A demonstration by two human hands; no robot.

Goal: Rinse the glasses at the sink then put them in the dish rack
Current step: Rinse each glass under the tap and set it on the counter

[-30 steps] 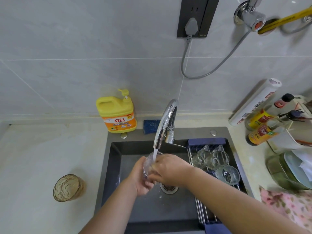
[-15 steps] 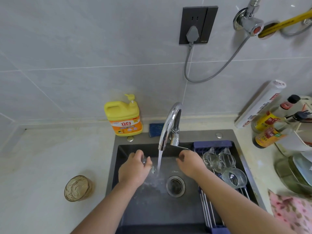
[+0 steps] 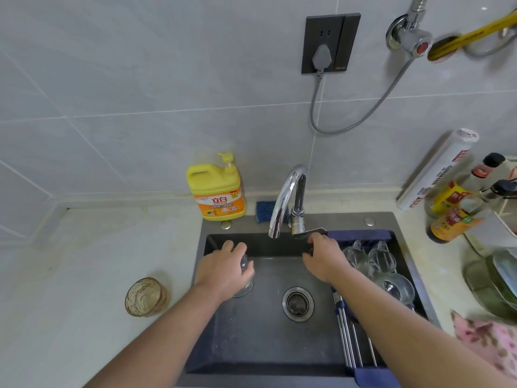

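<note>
— Where's the glass?
— Left hand (image 3: 223,273) grips the clear glass (image 3: 246,268) above the sink (image 3: 251,345); right hand (image 3: 324,257) grasps the tap lever (image 3: 314,233).
— Risk?
— A wet grip could slip, or it might knock the racked glasses (image 3: 369,259) in the dish rack (image 3: 363,235).

The light is bright, soft and even, and it makes only faint shadows. The pale wall tiles (image 3: 140,79) look a little washed out. A long white glare runs along the chrome faucet (image 3: 284,197). The dark sink (image 3: 251,345) is much deeper in tone, so the clear glass (image 3: 246,266) in the left hand (image 3: 223,271) is hard to see. Tile lines bend toward 9 and 3 o'clock. The bottles (image 3: 453,208) at 3 o'clock are slightly smeared.
</note>
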